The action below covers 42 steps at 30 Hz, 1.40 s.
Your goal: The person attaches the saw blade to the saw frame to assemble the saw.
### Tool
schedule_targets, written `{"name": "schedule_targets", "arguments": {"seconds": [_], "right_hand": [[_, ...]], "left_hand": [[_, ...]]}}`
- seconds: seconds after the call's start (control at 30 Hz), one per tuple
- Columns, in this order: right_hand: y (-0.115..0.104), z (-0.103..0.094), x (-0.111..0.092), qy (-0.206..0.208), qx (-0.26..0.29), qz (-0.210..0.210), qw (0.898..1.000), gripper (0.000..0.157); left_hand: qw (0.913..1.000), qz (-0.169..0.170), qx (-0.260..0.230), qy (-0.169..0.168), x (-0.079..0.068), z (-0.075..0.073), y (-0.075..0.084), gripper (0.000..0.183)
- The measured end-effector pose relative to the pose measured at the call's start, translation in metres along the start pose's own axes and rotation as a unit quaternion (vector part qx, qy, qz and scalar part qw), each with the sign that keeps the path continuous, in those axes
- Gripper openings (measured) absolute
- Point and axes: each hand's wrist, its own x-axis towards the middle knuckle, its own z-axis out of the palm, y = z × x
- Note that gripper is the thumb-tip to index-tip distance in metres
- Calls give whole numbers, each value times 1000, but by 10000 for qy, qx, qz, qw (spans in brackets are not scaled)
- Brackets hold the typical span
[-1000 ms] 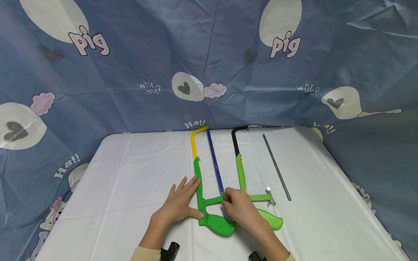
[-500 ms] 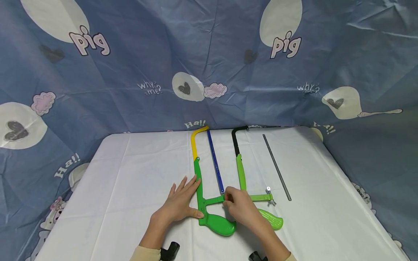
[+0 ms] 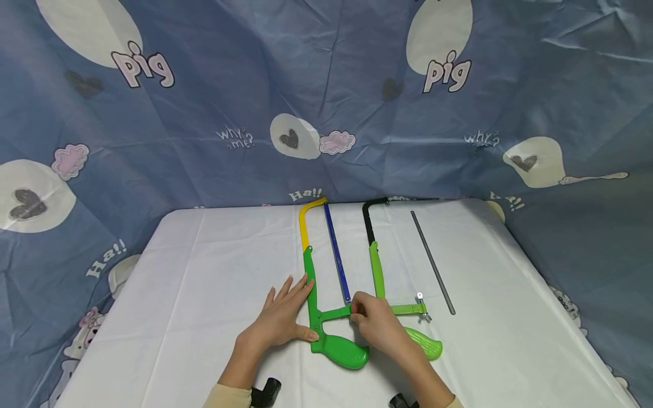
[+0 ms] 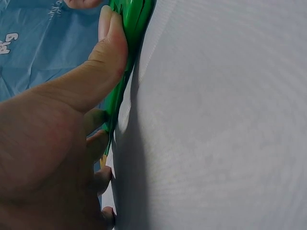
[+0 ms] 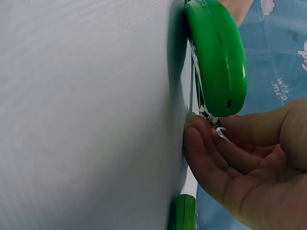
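A hacksaw [image 3: 344,352] with a green frame and handle and a yellow front lies flat on the white-covered table. Its blue blade [image 3: 336,253] runs from the yellow tip toward the right hand. With spread fingers, my left hand [image 3: 279,318] presses on the frame; its thumb [image 4: 112,52] rests on the green part near the handle. My right hand [image 3: 378,324] is at the end of the green crossbar, where thumb and fingers pinch a small metal wing nut [image 5: 211,119] below the handle in the right wrist view. The fingers partly hide the nut.
To the right lies a second hacksaw [image 3: 376,269], light green with a black front, partly behind the right hand. Its own wing nut [image 3: 424,318] is at the crossbar end. A loose grey blade [image 3: 432,262] lies farther right. A blue printed cloth [image 3: 326,102] hangs behind the table.
My right hand has shifted very slightly to the right, still at the crossbar end. The left hand, both saws and the loose blade stay in place.
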Motion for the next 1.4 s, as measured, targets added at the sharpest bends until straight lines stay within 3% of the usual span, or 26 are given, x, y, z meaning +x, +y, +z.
{"name": "schedule_targets", "arguments": {"seconds": [1.0,1.4], "right_hand": [[4,-1,2,-51,309,-66,9995,19],[1,-3,0,-151,-178,-65,9997,18]], "left_hand": [[10000,7,4,38,0,1,-1,118],[10000,19,30,57,0,1,-1,116]]}}
